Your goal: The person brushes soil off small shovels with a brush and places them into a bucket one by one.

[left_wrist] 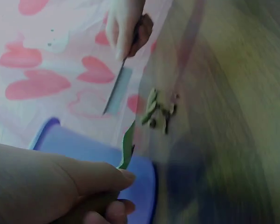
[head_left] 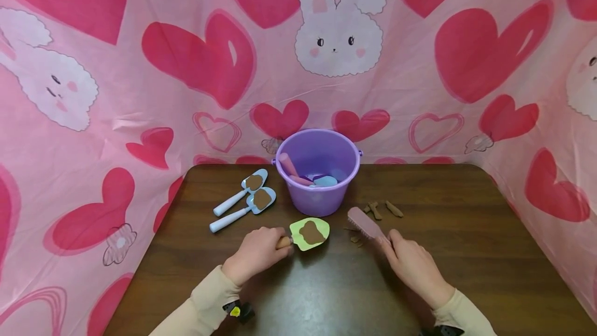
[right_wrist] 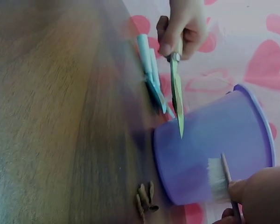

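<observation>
My left hand [head_left: 258,254] grips the wooden handle of a small green trowel [head_left: 323,228], whose blade carries a brown patch. The blade is held in front of the purple bucket [head_left: 317,204], and the left wrist view shows the trowel [left_wrist: 127,145] edge-on. My right hand [head_left: 418,269] grips a pink brush [head_left: 365,222] by its handle. White bristles [right_wrist: 218,179] show in the right wrist view. Below and beside the brush head lie thin brown scraps [head_left: 356,239], partly hidden. Other brown pieces [head_left: 394,208] lie just beyond it.
Two light blue trowels [head_left: 230,219] with brown patches on their blades lie left of the bucket. Inside the bucket are a pink-handled thing [head_left: 286,164] and a light blue piece [head_left: 325,181]. A pink heart-print cloth [head_left: 406,66] hangs behind the brown table [head_left: 466,211].
</observation>
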`<control>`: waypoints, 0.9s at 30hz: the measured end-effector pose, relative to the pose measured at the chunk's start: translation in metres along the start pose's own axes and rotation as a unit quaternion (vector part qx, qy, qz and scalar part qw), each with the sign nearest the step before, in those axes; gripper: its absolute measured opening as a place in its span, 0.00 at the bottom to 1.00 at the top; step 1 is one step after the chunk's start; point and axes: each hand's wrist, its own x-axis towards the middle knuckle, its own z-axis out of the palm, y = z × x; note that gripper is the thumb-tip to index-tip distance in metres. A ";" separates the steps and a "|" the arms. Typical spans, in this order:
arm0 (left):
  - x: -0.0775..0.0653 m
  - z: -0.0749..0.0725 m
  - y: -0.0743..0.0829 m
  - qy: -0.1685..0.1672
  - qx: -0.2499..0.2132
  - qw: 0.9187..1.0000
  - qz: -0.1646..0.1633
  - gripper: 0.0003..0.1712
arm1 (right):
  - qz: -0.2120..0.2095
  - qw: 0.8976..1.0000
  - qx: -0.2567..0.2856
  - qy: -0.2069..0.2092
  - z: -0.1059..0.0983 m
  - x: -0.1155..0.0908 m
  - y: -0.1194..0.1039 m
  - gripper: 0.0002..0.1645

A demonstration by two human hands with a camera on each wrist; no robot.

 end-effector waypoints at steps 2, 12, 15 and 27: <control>0.006 0.004 0.006 0.000 -0.013 1.000 0.015 0.16 | -0.014 1.000 0.005 0.016 -0.001 0.001 -0.003 0.19; 0.033 0.025 0.036 0.027 -0.052 0.996 0.071 0.19 | -0.040 0.999 0.008 0.027 -0.006 0.002 -0.028 0.24; 0.037 0.030 0.044 0.033 -0.068 0.995 0.066 0.18 | -0.045 0.999 0.005 0.012 -0.004 0.004 -0.032 0.24; 0.041 0.035 0.052 0.065 -0.105 0.989 0.085 0.15 | -0.060 0.995 -0.022 0.071 -0.002 0.008 -0.027 0.25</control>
